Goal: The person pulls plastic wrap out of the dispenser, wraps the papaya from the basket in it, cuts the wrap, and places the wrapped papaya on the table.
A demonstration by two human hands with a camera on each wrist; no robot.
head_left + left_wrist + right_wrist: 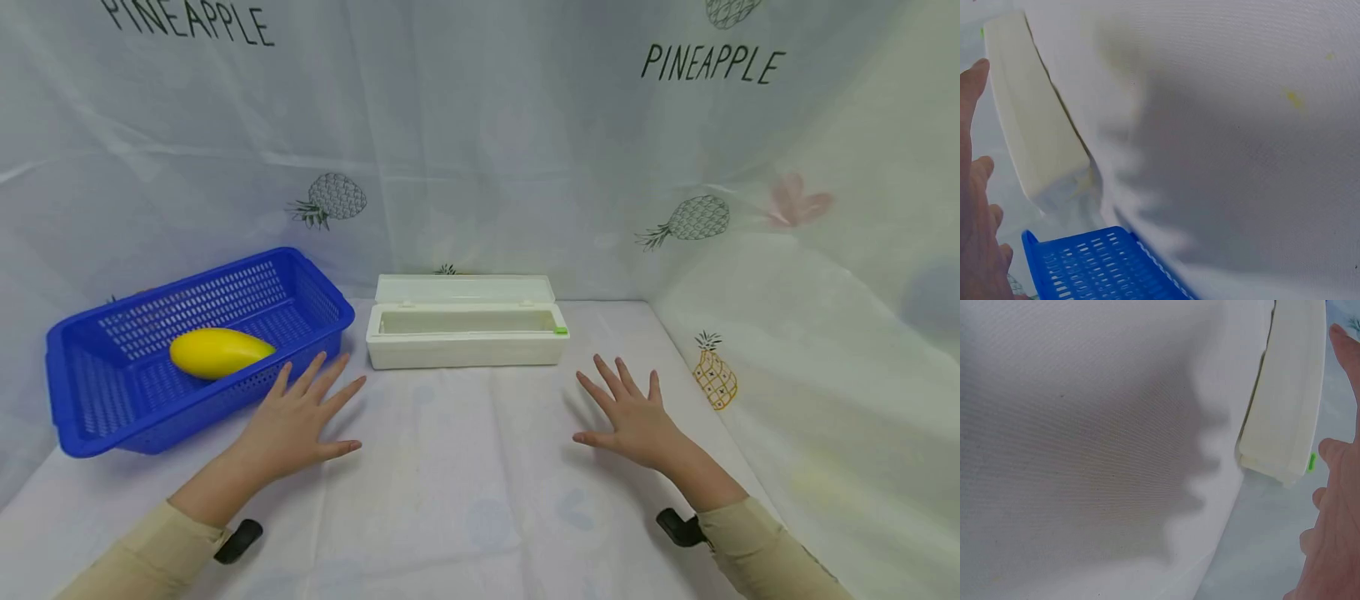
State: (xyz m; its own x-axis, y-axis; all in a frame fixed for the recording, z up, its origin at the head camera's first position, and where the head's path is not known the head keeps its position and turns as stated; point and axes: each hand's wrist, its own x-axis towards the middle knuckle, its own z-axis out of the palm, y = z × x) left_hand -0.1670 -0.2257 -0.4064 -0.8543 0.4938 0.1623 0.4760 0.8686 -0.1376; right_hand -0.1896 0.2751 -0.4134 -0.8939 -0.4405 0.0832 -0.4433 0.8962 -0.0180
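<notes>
In the head view, a long white box [465, 352] stands at the back middle, its lid [465, 289] raised and a small green piece [561, 331] at its front right corner. To its left is a blue plastic basket [172, 423] with perforated walls. A smooth yellow oblong object [217, 352] lies in the basket. My left hand [296, 429] hovers with fingers spread in front of the basket's near right side. On the right, my right hand [633, 417] is held out with its fingers spread, in front of the box's right end. Neither hand holds anything.
A white cloth [450, 500] covers the table, and more cloth printed with pineapples [700, 218] hangs behind and to the right. Each sleeve has a black device [238, 542] at the wrist. The box and basket stand close together.
</notes>
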